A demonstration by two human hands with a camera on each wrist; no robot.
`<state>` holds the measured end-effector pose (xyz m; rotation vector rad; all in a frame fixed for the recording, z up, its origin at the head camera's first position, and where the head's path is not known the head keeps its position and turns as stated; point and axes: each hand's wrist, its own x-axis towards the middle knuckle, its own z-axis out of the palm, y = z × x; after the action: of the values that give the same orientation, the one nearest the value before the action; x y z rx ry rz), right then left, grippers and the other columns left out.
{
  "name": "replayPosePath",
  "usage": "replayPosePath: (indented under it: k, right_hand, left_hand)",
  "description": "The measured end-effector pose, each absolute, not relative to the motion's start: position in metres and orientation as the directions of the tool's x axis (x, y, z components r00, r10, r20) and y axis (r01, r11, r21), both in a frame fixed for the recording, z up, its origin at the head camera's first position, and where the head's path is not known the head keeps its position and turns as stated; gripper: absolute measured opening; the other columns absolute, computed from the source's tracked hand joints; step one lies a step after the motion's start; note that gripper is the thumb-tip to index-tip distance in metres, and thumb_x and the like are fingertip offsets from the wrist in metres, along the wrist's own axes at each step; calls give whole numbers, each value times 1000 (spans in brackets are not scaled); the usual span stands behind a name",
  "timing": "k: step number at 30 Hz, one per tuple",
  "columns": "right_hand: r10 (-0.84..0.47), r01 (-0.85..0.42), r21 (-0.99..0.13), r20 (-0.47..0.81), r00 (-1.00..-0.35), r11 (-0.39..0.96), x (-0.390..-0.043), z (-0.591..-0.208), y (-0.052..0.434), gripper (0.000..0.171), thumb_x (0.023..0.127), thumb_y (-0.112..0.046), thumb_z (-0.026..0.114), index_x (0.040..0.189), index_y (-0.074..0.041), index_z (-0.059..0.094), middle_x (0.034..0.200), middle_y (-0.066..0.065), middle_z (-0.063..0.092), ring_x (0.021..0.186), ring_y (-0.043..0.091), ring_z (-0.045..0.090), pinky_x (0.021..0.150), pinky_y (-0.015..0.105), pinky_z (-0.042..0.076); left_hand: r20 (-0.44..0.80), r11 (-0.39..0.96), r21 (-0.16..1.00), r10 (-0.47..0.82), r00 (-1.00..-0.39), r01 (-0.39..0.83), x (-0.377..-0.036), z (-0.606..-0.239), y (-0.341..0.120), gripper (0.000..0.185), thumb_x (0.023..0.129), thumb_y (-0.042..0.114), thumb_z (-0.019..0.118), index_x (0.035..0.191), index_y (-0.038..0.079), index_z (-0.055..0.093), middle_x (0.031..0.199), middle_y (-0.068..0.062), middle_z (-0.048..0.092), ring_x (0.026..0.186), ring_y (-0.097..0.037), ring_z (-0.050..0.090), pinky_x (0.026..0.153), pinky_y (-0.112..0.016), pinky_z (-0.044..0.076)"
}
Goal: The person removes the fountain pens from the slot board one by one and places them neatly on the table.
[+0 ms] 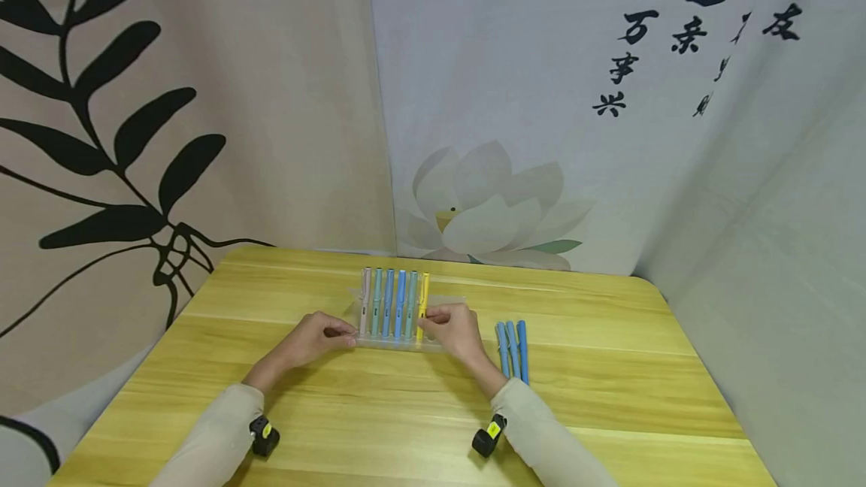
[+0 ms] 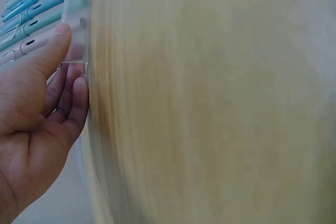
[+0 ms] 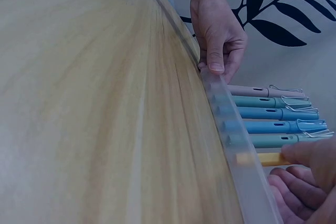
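Observation:
A clear plastic pen holder (image 1: 399,345) stands near the back of the table. Several capped pens stand upright in it: a pinkish-grey one (image 1: 365,301) at the left end, then green and blue ones. My left hand (image 1: 316,338) pinches the holder's left end, the thumb (image 2: 62,38) on top and the other fingers partly hidden beneath. With thumb and fingers, my right hand (image 1: 456,331) pinches a yellow pen (image 1: 424,290) at the right of the row. The yellow pen's lower end (image 3: 244,159) shows inside the holder's frosted-looking edge.
Three blue pens (image 1: 514,350) lie side by side on the wooden table (image 1: 379,419), just right of my right forearm. Behind the table hang printed cloths (image 1: 501,96) with leaves, a lotus and writing. A black wrist camera (image 1: 264,436) sits at each sleeve.

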<state>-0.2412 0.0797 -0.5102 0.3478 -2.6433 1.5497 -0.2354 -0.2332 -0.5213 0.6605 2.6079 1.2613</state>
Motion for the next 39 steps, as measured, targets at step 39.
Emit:
replayPosePath:
  k: [39]
  right_hand:
    - [-141, -282, -861, 244, -959, 424, -228, -480, 110, 21, 93, -22, 77, 109, -8, 79, 95, 4, 77, 84, 16, 73, 74, 30, 59]
  left_hand:
    - [37, 549, 769, 474, -880, 328, -234, -520, -234, 23, 98, 24, 70, 112, 8, 78, 104, -1, 77, 92, -13, 68, 80, -26, 55]
